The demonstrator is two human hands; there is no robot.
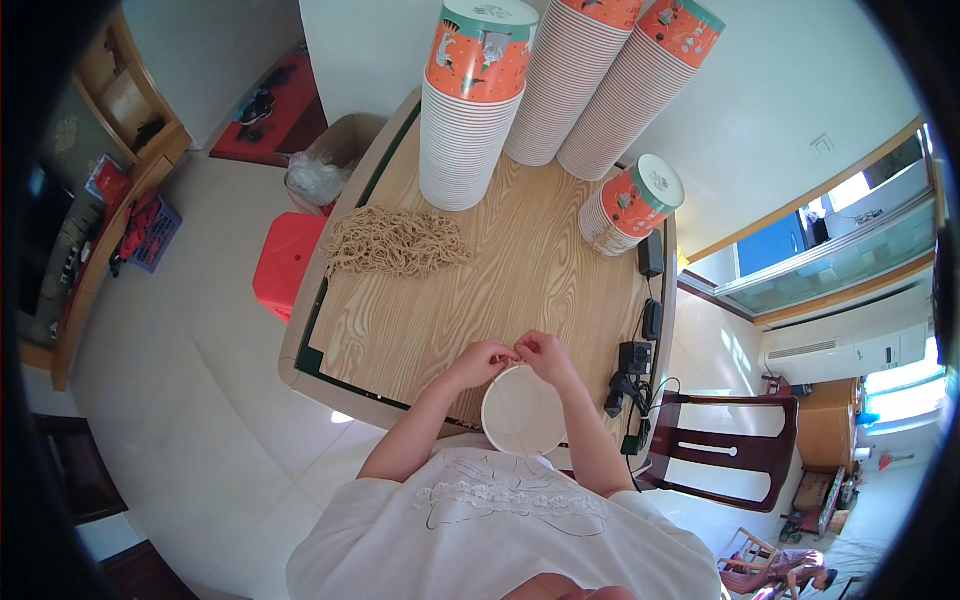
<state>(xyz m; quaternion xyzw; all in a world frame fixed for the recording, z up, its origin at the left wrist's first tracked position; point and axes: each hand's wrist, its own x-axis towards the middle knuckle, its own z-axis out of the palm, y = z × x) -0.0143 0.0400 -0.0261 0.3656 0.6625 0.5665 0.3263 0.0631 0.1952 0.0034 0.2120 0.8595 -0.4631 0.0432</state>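
A white paper bucket (524, 412) stands mouth up at the table's near edge, close against my body. At the far side of its rim, my left hand (484, 363) and my right hand (548, 358) meet with fingertips closed in a pinch. Between them is a thin tan cord, mostly hidden by the fingers, and a fine strand seems to cross the bucket's mouth. A loose heap of tan twisted cords (398, 242) lies farther off on the table's left. A short upside-down stack of orange and green printed paper buckets (632, 204) sits at the right.
Tall stacks of upturned paper buckets (472, 140) rise at the table's (520, 270) back. Black adapters and cables (634, 362) run along its right edge, beside a dark wooden chair (720, 450). A red stool (285, 262) stands left; another person (780, 575) is at far lower right.
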